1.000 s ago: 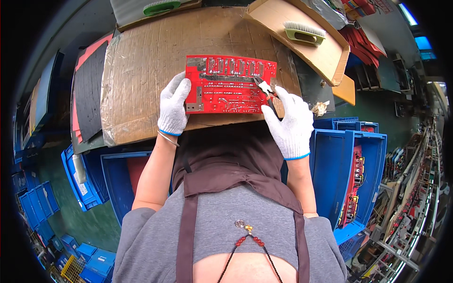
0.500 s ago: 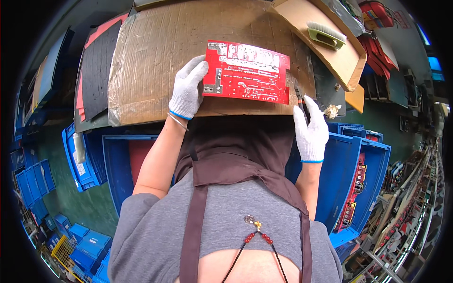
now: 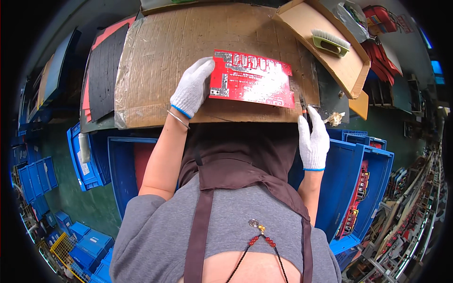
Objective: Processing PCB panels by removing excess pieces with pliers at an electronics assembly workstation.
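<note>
A red printed circuit board point(image 3: 252, 78), with silvery solder tracks facing up and a bright glare on its right half, is tilted above a cardboard sheet. My left hand point(image 3: 193, 88), in a white knit glove, grips the board's left edge between thumb and fingers. Off the board's lower right corner is my right hand point(image 3: 314, 141), gloved alike. Between its thumb and fingers it holds a slim pliers-like tool point(image 3: 304, 106) with a dark tip and a bit of orange. The glove hides most of the handle.
The worn cardboard sheet point(image 3: 160, 61) covers the bench. At the upper right an open carton tray point(image 3: 351, 80) carries a green brush point(image 3: 330, 45). A crumpled pale scrap point(image 3: 335, 118) lies beside my right hand. Blue crates point(image 3: 347, 179) flank me, the right one containing red circuit boards point(image 3: 356, 203).
The whole view has shifted slightly. The board is tilted differently, and glare now covers its right part. Both hands keep their holds, appearing a little lower in the picture.
</note>
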### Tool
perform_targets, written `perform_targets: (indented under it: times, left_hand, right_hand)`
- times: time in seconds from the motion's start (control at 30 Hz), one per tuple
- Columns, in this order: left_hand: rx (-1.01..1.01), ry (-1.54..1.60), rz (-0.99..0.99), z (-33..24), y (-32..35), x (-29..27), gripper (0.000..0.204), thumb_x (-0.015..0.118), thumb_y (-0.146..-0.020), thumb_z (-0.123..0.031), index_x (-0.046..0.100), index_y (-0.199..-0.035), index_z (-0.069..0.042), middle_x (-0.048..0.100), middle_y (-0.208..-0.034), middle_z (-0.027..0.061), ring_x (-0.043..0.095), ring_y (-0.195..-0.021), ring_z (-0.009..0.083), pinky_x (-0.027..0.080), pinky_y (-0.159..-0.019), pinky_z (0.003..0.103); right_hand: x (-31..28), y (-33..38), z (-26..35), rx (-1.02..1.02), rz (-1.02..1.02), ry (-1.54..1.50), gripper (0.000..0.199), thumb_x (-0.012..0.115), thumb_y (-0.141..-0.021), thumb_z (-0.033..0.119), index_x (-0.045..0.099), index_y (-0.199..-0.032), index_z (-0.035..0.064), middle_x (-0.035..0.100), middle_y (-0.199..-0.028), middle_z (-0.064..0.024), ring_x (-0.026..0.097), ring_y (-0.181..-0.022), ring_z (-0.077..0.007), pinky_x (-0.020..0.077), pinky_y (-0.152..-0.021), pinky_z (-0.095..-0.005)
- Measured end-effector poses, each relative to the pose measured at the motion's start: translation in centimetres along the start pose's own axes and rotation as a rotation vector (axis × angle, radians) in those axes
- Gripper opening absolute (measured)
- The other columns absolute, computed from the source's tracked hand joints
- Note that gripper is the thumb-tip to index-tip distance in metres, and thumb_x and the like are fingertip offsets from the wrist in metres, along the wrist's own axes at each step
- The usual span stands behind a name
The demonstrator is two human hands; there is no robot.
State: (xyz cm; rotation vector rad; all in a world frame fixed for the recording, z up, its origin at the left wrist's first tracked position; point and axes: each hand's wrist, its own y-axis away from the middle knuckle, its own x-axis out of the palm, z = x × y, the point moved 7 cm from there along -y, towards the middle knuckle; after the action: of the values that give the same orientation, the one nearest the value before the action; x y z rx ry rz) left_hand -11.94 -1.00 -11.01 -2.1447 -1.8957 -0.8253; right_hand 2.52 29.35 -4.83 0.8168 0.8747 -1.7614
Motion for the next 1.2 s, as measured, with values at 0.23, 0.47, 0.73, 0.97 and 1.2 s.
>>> perform_targets:
  times: [0.23,0.47,0.73,0.97,1.2]
  left_hand:
    - [-0.092,-0.370,-0.022,-1.4,-1.5,-0.2,0.041,0.058,-0.106,-0.033,0.063,-0.131,0.000,0.070,-0.102,0.0080,0.071,-0.085,0.0135,0.060,-0.073,0.028]
    - [-0.080,-0.128,0.091,-0.8,-1.6,0.5,0.046,0.065,-0.103,-0.020,0.057,-0.137,0.010,0.072,-0.121,0.0160,0.074,-0.100,0.0188,0.062,-0.088,0.031]
    - [0.174,-0.132,-0.019,-7.5,0.8,-1.6,0.035,0.062,-0.104,-0.013,0.060,-0.134,0.006,0.072,-0.119,0.0128,0.072,-0.106,0.0172,0.061,-0.092,0.033]
    - [0.228,-0.234,-0.073,-8.0,2.3,-2.6,0.034,0.064,-0.104,-0.013,0.061,-0.133,0.005,0.072,-0.118,0.0117,0.071,-0.105,0.0149,0.061,-0.091,0.032]
    - [0.256,-0.299,-0.084,-8.0,2.9,-2.6,0.034,0.065,-0.104,-0.015,0.062,-0.132,0.005,0.072,-0.118,0.0093,0.070,-0.099,0.0115,0.059,-0.085,0.028]
  right_hand:
    - [0.5,0.2,-2.2,0.042,-0.016,-0.087,0.042,0.064,-0.105,0.028,0.063,-0.135,-0.0006,0.072,-0.122,-0.0245,0.070,-0.112,-0.0406,0.0546,-0.098,-0.0421]
    - [1.4,-0.1,-2.4,0.051,0.017,-0.060,0.036,0.063,-0.105,0.022,0.063,-0.133,-0.0005,0.072,-0.120,-0.0233,0.072,-0.110,-0.0373,0.0547,-0.096,-0.0381]
    - [1.3,0.3,-3.0,0.055,0.015,-0.036,0.038,0.069,-0.101,0.021,0.066,-0.133,0.0003,0.073,-0.120,-0.0224,0.073,-0.110,-0.0336,0.0547,-0.098,-0.0367]
    - [0.8,-1.8,5.9,-0.094,0.150,-0.212,0.045,0.077,-0.093,0.017,0.068,-0.134,0.0035,0.073,-0.115,-0.0163,0.073,-0.103,-0.0260,0.0550,-0.093,-0.0334]
    - [4.1,-4.0,12.1,-0.425,0.158,0.006,0.049,0.080,-0.089,0.026,0.067,-0.135,0.0161,0.068,-0.102,-0.0114,0.068,-0.094,-0.0327,0.0550,-0.082,-0.0417]
